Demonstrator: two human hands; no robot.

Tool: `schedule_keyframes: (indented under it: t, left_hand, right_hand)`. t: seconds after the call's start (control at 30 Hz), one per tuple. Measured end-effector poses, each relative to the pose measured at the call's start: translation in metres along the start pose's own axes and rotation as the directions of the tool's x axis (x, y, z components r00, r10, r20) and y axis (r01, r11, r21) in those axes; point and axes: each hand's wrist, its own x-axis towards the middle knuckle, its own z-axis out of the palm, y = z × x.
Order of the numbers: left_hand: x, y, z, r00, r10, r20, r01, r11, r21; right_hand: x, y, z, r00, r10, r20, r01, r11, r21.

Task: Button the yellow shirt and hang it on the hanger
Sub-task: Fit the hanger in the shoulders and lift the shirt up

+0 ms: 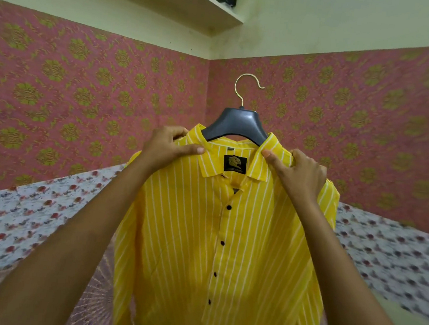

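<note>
A yellow cotton shirt with thin white stripes and small dark buttons hangs in mid-air on a dark grey plastic hanger with a gold wire hook, held up in front of the person. The left hand is closed on the shirt's shoulder to the left of the hanger's neck, thumb lying along the collar. The right hand is closed on the opposite shoulder, thumb pressed to the collar edge. Both grip cloth, and likely the hanger arms beneath it, though these are hidden.

The placket below the hanger looks fastened at every visible button; the collar gapes open at the top. The buttoning seems finished and the shirt is seated on the hanger, so the step in hand appears to be squaring the shoulders and collar. The next move probably calls for freeing one hand to take the hook, but no rail or peg is in view.

Around the hanger the air is open. Behind it meet pink patterned walls; above and to its left juts a pale shelf. Below lies a bed in floral sheets.
</note>
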Motion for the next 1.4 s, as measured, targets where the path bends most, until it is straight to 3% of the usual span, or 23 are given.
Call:
schedule_keyframes:
  t: [0.13,0.33,0.5,0.77,1.0,1.23,1.4]
  left_hand:
    - [0.008,0.031,0.04,0.99,0.038,0.135,-0.032,0.998,-0.045]
    - [0.021,0.08,0.118,0.992,0.086,0.094,-0.086,0.996,-0.005]
    - [0.011,0.167,0.197,0.99,0.131,0.05,-0.134,0.989,0.067]
    - [-0.021,0.321,0.35,0.964,0.191,0.183,-0.179,0.981,-0.079]
    - [-0.051,0.458,0.47,0.913,0.303,0.272,-0.228,0.934,-0.275]
    - [-0.05,0.575,0.581,0.857,0.444,0.26,-0.323,0.858,-0.4]
    - [-0.03,0.638,0.649,0.85,0.471,0.235,-0.356,0.843,-0.403]
  right_hand:
    - [-0.004,0.041,-0.035,0.995,0.04,-0.096,-0.047,0.996,-0.07]
    - [-0.01,0.109,-0.099,0.98,0.118,-0.158,-0.144,0.975,-0.17]
    - [-0.017,0.182,-0.185,0.973,0.21,-0.099,-0.226,0.952,-0.204]
    - [-0.05,0.313,-0.363,0.955,0.29,-0.061,-0.295,0.909,-0.294]
    - [-0.073,0.403,-0.507,0.892,0.39,-0.229,-0.452,0.754,-0.477]
    - [-0.076,0.49,-0.603,0.836,0.308,-0.454,-0.541,0.6,-0.589]
    - [-0.055,0.559,-0.642,0.812,0.247,-0.529,-0.567,0.549,-0.614]
